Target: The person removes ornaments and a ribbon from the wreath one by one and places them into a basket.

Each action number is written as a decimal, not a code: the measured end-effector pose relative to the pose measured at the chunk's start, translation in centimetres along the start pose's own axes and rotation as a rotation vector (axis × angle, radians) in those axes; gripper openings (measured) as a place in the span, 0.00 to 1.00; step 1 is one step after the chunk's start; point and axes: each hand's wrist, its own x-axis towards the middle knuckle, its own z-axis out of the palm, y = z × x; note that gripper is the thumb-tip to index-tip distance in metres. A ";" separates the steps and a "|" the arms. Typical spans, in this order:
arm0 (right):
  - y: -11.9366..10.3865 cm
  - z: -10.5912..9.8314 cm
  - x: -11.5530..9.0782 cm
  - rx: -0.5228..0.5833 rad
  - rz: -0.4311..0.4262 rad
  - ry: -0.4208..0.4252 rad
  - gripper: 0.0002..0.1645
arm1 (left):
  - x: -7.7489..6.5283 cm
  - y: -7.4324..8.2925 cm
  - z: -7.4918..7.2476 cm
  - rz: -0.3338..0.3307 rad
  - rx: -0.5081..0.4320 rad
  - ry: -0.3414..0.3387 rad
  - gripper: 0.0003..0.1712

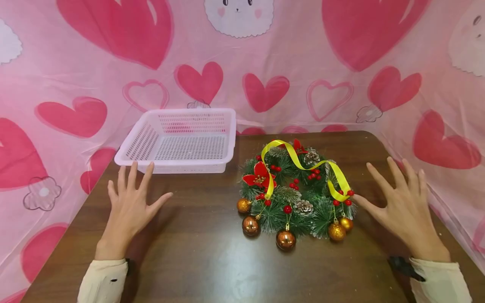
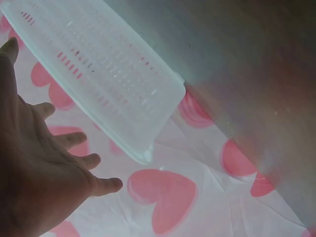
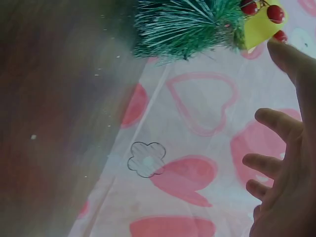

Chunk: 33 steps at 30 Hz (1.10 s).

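A green wreath [image 1: 299, 216] lies on the table, dressed with red berries, red flowers, pinecones and copper and gold balls [image 1: 286, 240] along its near side. Loosely draped across its top is a yellow ribbon [image 1: 295, 158]. My right hand [image 1: 405, 212] hovers with spread fingers just right of the wreath, its thumb close to the berries and ribbon end. On the left, my left hand [image 1: 130, 210] is spread too, holding nothing, its fingertips near the front rim of a pale plastic basket [image 1: 174, 167]. The left wrist view shows that basket [image 2: 158, 113] beyond the fingers.
The brown table [image 1: 197, 261] carries everything, its far right corner rounded. Behind it and along both sides hangs a pink cloth [image 1: 295, 50] printed with hearts. The perforated basket stands at the back left, left of the wreath.
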 end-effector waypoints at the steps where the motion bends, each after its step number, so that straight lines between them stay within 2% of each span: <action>1: -0.1 -0.1 0.1 0.010 -0.014 0.015 0.54 | 0.1 0.0 0.0 -0.001 0.001 -0.006 0.57; 5: -0.7 -0.6 0.6 0.069 -0.087 0.068 0.46 | 0.3 0.4 -0.1 -0.010 -0.001 -0.021 0.56; 8: -1.4 -0.9 1.0 0.122 -0.126 0.073 0.43 | 0.5 0.9 -0.1 0.001 -0.003 0.004 0.56; 14: -2.9 -1.6 1.6 0.219 -0.142 -0.014 0.43 | 0.7 2.3 -0.8 0.079 -0.020 0.092 0.49; 20: -3.6 -1.8 2.0 0.330 -0.172 -0.126 0.47 | 0.7 4.1 -1.3 0.158 -0.120 0.103 0.40; 25: -4.3 -1.4 2.5 0.406 -0.210 -0.238 0.45 | 0.7 5.5 -1.2 0.217 -0.174 0.079 0.34; 30: -4.2 -0.9 3.1 0.407 -0.257 -0.333 0.44 | 0.8 7.2 -1.0 0.236 -0.228 -0.013 0.32; 33: -4.2 -0.5 3.4 0.393 -0.290 -0.382 0.43 | 1.1 8.6 -1.1 0.273 -0.250 -0.069 0.30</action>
